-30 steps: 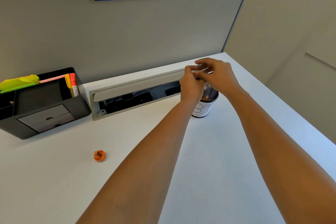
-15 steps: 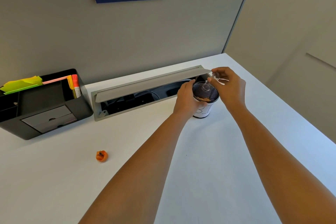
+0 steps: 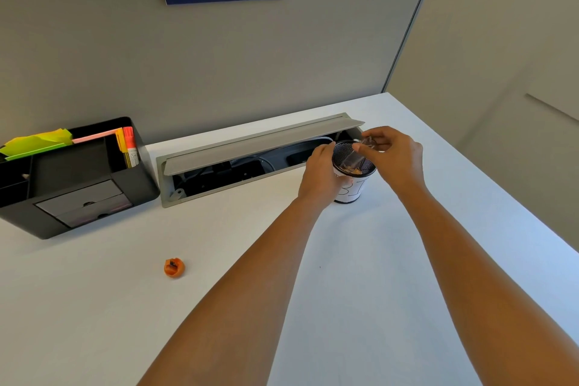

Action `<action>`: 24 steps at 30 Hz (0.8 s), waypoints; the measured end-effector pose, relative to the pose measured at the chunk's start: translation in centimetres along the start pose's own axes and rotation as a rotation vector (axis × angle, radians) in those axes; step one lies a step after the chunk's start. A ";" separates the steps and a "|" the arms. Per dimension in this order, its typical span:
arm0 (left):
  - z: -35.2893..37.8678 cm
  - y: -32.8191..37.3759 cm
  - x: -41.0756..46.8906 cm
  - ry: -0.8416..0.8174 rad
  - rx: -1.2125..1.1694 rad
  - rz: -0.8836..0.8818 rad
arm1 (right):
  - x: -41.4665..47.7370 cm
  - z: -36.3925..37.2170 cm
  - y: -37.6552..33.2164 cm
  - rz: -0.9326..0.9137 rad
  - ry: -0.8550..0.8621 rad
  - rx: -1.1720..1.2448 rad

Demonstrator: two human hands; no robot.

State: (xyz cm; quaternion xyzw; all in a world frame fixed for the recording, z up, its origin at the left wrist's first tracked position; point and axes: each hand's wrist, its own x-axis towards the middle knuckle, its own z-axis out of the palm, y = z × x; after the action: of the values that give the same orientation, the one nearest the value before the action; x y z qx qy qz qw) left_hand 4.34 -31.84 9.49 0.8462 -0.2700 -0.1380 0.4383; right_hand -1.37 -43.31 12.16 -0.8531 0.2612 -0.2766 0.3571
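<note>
2 grips have parted: the left grip (image 3: 319,172) has dropped to clasp the mesh cup (image 3: 354,191) on the counter (image 3: 360,260), while the right grip (image 3: 394,157) pinches the clear container (image 3: 354,160), tilted into the cup's mouth. Emptying appears underway.

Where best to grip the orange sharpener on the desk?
Probably pinch the orange sharpener across its rounded sides, coming from straight above: it sits low and alone on the white desk, with its dark slot facing up.

two long bare forearms, a bare left hand (image 3: 319,173) and right hand (image 3: 396,157)
</note>
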 end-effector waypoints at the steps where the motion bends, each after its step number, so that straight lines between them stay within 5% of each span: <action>1: -0.1 0.0 0.1 -0.007 -0.015 -0.004 | 0.1 0.0 -0.1 0.001 0.006 -0.014; 14: -3.3 1.3 -0.3 0.221 -0.487 -0.035 | -0.1 1.9 -5.5 -0.093 -0.084 0.134; 20: -7.4 -1.5 -1.1 0.187 -0.929 -0.337 | -1.5 4.2 -7.3 0.113 -0.067 0.401; 24: -10.8 -4.4 -2.5 0.191 -1.104 -0.339 | -4.3 7.4 -7.5 0.219 -0.242 0.387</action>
State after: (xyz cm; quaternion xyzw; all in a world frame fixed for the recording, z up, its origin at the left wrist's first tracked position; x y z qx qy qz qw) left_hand 8.88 -21.12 12.12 0.5324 0.0217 -0.2496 0.8085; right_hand 2.34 -32.54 12.25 -0.7624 0.2493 -0.1770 0.5703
